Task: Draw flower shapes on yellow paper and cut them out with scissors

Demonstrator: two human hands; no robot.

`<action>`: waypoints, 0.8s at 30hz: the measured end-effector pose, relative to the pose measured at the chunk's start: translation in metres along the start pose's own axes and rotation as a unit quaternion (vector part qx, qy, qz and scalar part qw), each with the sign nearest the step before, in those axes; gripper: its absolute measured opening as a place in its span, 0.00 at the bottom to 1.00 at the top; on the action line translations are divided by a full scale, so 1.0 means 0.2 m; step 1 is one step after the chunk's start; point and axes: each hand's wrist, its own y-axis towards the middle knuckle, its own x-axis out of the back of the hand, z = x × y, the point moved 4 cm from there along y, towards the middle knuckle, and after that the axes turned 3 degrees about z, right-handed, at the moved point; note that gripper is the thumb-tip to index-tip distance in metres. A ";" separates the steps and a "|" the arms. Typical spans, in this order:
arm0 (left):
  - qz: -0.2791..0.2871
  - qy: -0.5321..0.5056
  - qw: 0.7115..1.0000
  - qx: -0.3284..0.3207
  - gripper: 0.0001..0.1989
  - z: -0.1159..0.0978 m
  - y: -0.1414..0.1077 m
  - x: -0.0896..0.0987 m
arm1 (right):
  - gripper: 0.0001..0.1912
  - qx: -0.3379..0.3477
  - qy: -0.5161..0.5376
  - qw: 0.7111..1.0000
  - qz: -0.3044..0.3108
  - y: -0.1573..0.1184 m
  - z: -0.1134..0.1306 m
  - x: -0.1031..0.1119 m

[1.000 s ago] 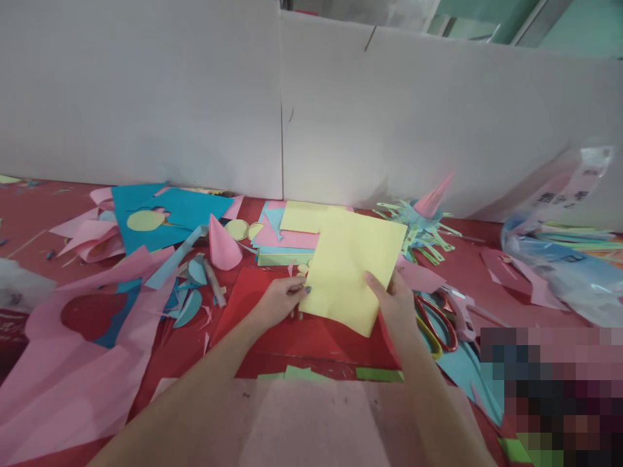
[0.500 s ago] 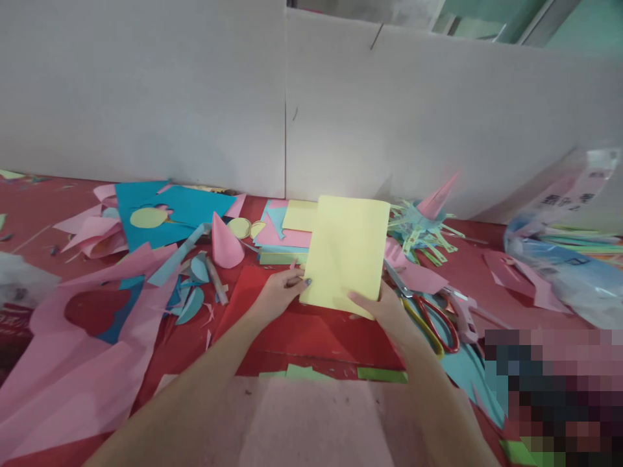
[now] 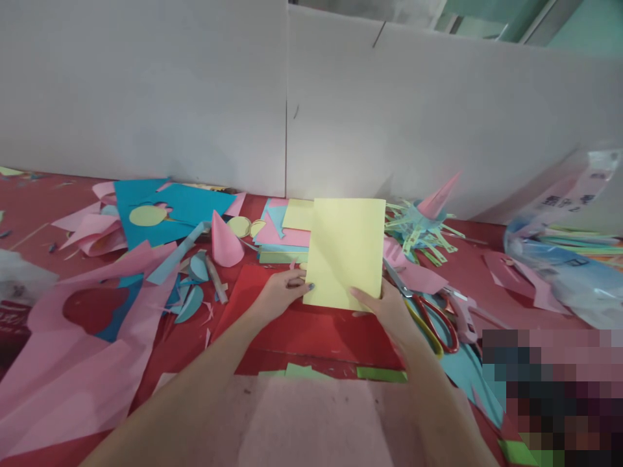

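A pale yellow sheet of paper (image 3: 346,250) is held up in front of me, its lower part above a red sheet (image 3: 292,332) on the table. My left hand (image 3: 285,293) grips the sheet's lower left edge, thumb in front and the other fingers partly behind it. At the lower right corner my right hand (image 3: 382,301) pinches the same sheet, its thumb lying on the front face. Behind the yellow sheet lies a stack of pink, blue and yellow paper (image 3: 287,237), partly covered from view.
Scissors (image 3: 428,318) and a pink glue gun (image 3: 464,314) lie right of my right hand. A pink cone (image 3: 225,243), blue scraps (image 3: 189,305) and crumpled pink paper (image 3: 97,376) are on the left. Behind stand a spiky paper piece (image 3: 426,224) and a white panel (image 3: 195,97).
The yellow sheet has turned slightly and now stands straighter, its top edge shifted a little left. Both hands still hold it, with my right hand slightly moved.
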 end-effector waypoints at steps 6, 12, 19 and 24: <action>-0.008 0.011 1.000 -0.014 0.17 -0.01 0.00 0.00 | 0.25 0.008 0.018 1.000 0.001 0.00 -0.01 0.00; -0.008 0.016 1.000 -0.012 0.17 -0.02 0.00 0.00 | 0.23 0.010 0.025 1.000 -0.003 0.00 0.00 0.00; 0.007 0.004 1.000 -0.023 0.17 0.00 0.00 0.00 | 0.23 0.008 0.028 1.000 -0.002 0.00 -0.01 -0.01; -0.001 -0.030 0.999 0.024 0.19 0.01 0.00 -0.01 | 0.25 0.013 0.017 1.000 -0.011 0.01 -0.01 0.01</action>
